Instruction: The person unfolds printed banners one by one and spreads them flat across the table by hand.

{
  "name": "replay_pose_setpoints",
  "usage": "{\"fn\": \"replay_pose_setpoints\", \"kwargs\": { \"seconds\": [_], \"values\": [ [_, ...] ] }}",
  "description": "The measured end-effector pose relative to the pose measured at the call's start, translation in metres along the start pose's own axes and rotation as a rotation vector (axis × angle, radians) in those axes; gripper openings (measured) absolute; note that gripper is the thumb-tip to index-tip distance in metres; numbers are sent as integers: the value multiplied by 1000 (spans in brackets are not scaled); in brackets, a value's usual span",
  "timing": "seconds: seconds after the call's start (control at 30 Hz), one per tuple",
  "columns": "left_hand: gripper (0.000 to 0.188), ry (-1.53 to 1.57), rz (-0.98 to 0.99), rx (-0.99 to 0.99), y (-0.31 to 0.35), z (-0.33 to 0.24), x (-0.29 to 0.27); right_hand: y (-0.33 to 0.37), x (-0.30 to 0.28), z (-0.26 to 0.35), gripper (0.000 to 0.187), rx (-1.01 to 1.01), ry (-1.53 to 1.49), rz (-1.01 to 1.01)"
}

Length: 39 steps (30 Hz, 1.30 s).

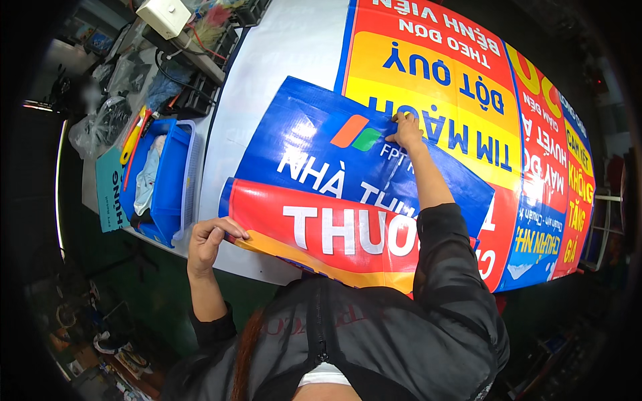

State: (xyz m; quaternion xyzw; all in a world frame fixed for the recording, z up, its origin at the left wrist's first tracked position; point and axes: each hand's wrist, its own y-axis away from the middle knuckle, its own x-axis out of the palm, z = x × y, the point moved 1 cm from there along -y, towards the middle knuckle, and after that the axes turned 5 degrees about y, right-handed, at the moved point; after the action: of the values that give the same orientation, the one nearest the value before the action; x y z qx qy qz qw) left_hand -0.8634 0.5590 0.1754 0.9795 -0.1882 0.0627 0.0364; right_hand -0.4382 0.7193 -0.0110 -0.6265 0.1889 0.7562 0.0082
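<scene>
Black jacket [374,334] hides banner [321,200] near edge; left hand [207,244] pinching corner, right hand [406,131] pressed flat, fingertips unclear.

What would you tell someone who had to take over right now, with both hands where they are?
Left hand: pinching the near left corner of the folded red and blue banner, at the table's near edge.
Right hand: stretched forward, fingers pressing on the banner's far blue edge.
The banner lies folded over on top of a bigger red and yellow banner spread on the white table.
A blue bin sits to the left.
Done: one fold is over.
Left: likely smoothing or folding further; both edges need holding.
</scene>
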Motion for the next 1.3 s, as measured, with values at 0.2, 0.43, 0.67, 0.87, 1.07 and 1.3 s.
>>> {"fn": "replay_pose_setpoints", "kwargs": {
  "seconds": [0.2, 0.43, 0.67, 0.87, 1.07, 1.3],
  "values": [
    [39, -6, 0, -9, 1, 3, -1, -1, 3, -1, 63, -7, -14, 4],
    [39, -6, -2, -20, 3, 6, -2, -4, 0, 2, 60, 11, -19, 49],
    [36, -30, 9, -14, 0, 5, 0, 6, -2, 1, 44, -158, 185, 16],
    [32, 73, -41, 64, 12, -8, -6, 117, -84, 1, 35, -388, -101, 39],
    [21, -79, 7, 30, -17, -42, 2, 157, -262, 41, 18, -486, -131, -283],
    [16, -206, -116, 247, -106, -41, 27, 24, -293, 32, 13, -348, 1019, -474]
  ]
}}
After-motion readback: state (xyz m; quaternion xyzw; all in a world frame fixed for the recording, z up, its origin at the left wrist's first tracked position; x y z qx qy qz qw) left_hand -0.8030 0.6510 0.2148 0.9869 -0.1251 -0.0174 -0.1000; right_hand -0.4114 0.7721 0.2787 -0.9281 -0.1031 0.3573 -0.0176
